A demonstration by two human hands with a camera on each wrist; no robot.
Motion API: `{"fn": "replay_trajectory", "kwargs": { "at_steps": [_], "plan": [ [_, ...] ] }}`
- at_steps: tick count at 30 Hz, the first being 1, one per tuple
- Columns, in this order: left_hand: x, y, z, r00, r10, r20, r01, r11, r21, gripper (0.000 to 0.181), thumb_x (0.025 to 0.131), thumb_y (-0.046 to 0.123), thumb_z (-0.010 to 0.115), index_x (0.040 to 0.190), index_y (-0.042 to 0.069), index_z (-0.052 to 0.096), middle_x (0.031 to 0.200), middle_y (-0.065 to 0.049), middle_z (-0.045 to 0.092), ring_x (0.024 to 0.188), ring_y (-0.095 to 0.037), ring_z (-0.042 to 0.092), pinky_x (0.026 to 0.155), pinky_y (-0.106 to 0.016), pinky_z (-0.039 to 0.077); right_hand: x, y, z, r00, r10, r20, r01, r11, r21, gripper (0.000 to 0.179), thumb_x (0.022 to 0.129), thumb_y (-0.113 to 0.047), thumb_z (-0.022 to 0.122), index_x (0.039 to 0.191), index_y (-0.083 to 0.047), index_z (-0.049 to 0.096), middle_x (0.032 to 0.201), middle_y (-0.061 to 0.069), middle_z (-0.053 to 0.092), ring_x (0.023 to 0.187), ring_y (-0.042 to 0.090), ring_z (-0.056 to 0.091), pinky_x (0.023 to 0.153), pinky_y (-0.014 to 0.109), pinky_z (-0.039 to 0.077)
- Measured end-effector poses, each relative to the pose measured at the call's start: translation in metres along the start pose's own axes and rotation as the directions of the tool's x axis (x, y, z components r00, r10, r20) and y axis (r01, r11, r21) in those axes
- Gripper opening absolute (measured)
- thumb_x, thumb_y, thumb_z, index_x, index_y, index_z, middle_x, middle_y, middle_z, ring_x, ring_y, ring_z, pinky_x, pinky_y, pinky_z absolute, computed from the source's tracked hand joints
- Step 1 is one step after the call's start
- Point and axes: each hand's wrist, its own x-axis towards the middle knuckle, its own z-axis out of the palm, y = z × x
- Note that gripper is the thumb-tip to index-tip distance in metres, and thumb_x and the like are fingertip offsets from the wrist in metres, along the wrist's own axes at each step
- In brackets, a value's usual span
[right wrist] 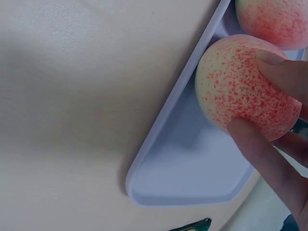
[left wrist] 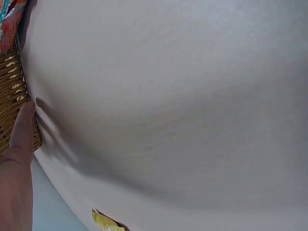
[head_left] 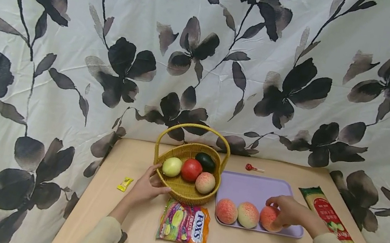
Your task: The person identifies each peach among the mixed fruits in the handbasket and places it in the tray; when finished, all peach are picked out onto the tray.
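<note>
My right hand (head_left: 286, 212) grips a red-speckled peach (right wrist: 231, 91) between thumb and fingers, at the front right of the lilac tray (head_left: 253, 187). Two more peaches (head_left: 227, 211) line the tray's front edge to its left. At the left side of the yellow wicker basket (head_left: 185, 199), my left hand (head_left: 146, 188) rests against the wall, thumb and fingers spread. One straight finger (left wrist: 24, 122) lies along the weave in the left wrist view. Inside the basket are a pale green round fruit (head_left: 172, 167), a red one (head_left: 191, 170), a dark green one (head_left: 205, 162) and a peach (head_left: 205, 182).
A colourful Fox's candy bag (head_left: 183, 225) lies in front of the basket. Left of my left hand is a small yellow wrapped candy (head_left: 124, 184). A red lollipop (head_left: 254, 168) lies behind the tray, and a long green-and-red packet (head_left: 336, 224) to its right.
</note>
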Motion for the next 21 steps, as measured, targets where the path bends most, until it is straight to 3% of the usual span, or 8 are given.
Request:
{"fn": "replay_trajectory", "kwargs": {
  "at_steps": [9,15,21],
  "plan": [
    [0.000,-0.001,0.000,1.000,0.001,0.005,-0.001,1.000,-0.014,0.107,0.081,0.034,0.092,0.164,0.023,0.025,0.170,-0.024,0.023,0.136,-0.045,0.057,0.090,-0.035,0.061,0.007,-0.005,0.004,0.998,-0.061,-0.017,0.059,0.994,-0.094,0.061,0.065,-0.002,0.094,0.120,-0.001,0.068,0.105,0.012,0.065,0.089,0.024,0.056,0.054,0.028,0.057],
    [-0.001,0.001,0.000,1.000,0.015,0.001,-0.015,0.999,-0.029,0.105,0.082,0.031,0.091,0.163,0.022,0.026,0.170,-0.025,0.022,0.135,-0.046,0.057,0.093,-0.038,0.060,0.010,-0.004,0.006,0.999,-0.044,-0.017,0.042,0.994,-0.101,0.060,0.065,-0.002,0.095,0.119,-0.004,0.068,0.103,0.010,0.064,0.089,0.024,0.056,0.056,0.030,0.058],
    [-0.002,0.002,0.001,1.000,0.027,-0.001,-0.027,0.999,-0.036,0.103,0.082,0.028,0.091,0.163,0.020,0.027,0.168,-0.026,0.025,0.134,-0.048,0.058,0.097,-0.043,0.060,0.012,-0.004,0.007,0.992,-0.125,-0.029,0.116,0.969,-0.218,0.059,0.063,-0.010,0.097,0.114,-0.004,0.068,0.098,0.006,0.066,0.089,0.022,0.058,0.079,0.044,0.060]
  ]
}}
